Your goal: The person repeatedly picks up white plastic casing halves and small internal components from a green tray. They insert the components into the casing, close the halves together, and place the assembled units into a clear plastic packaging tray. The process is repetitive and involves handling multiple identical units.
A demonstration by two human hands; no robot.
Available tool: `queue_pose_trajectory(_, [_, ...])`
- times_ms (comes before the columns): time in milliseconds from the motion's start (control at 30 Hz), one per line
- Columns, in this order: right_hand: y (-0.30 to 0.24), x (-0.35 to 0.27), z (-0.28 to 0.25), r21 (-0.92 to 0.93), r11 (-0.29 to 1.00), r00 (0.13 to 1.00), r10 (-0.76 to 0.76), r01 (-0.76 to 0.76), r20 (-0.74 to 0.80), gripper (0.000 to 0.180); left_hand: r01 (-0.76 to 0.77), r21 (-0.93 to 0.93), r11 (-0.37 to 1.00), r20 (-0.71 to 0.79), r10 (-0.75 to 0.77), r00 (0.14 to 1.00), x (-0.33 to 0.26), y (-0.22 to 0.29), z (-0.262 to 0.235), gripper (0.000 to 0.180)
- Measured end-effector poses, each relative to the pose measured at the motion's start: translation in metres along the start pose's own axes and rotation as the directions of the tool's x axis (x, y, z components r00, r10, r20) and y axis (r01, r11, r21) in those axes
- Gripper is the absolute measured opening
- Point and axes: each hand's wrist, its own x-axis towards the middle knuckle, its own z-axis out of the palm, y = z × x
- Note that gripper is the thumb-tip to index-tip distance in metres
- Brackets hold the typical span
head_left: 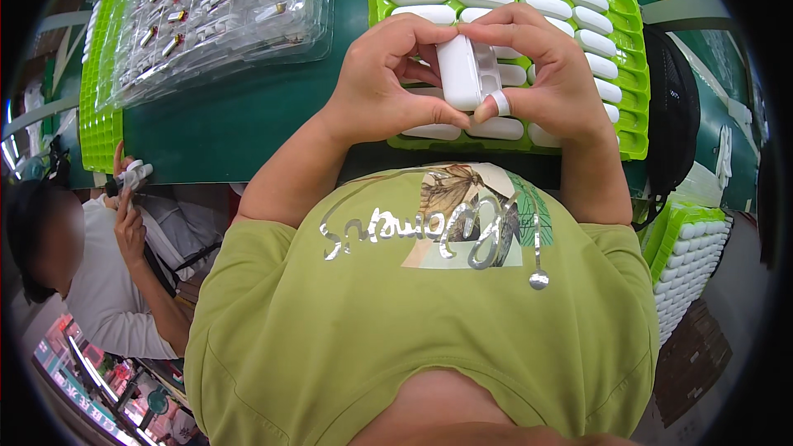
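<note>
A white earbud charging case point(459, 74) with rounded ends is held above the green tray, its two halves swung apart. Along its right half, a shiny inner part with hollows shows. My left hand point(384, 74) is closed on the left side of the case, index finger at the top end and thumb at the bottom. From the right, my right hand point(549, 74) grips the other half in the same way, its thumb by the lower end. Beneath both hands lies the bright green tray point(632, 128), filled with rows of similar white cases.
Stacked clear plastic trays point(223, 25) with small metallic parts stand at the left on the dark green table point(239, 136). A black bag point(673, 107) hangs at the right, above another green tray point(681, 231) of white cases. A co-worker point(124, 272) sits at the left, holding small white pieces.
</note>
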Motion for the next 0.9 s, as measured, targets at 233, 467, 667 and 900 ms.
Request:
queue_pose_trajectory(233, [0.000,0.002,0.003,0.003,1.000,1.000,0.029,-0.029,0.009,0.056,0.067,-0.139,0.988,-0.044,-0.074,0.996,0.004,0.001,0.001,0.074])
queue_pose_trajectory(467, [0.018,0.002,0.012,0.105,0.986,0.983,-0.113,0.129,-0.147,0.034,0.045,-0.172,0.984,-0.092,-0.061,0.994,0.008,-0.002,-0.012,0.062])
queue_pose_trajectory(667, [-0.002,0.008,0.021,-0.210,0.956,0.910,-0.264,0.203,-0.321,0.033,-0.242,0.270,0.932,-0.293,0.319,0.901,0.014,0.007,0.000,0.032])
queue_pose_trajectory(900, [-0.016,0.031,0.036,-0.148,0.942,0.815,-0.334,0.300,-0.474,0.022,-0.239,0.383,0.893,-0.517,0.421,0.746,0.042,0.025,0.004,0.037])
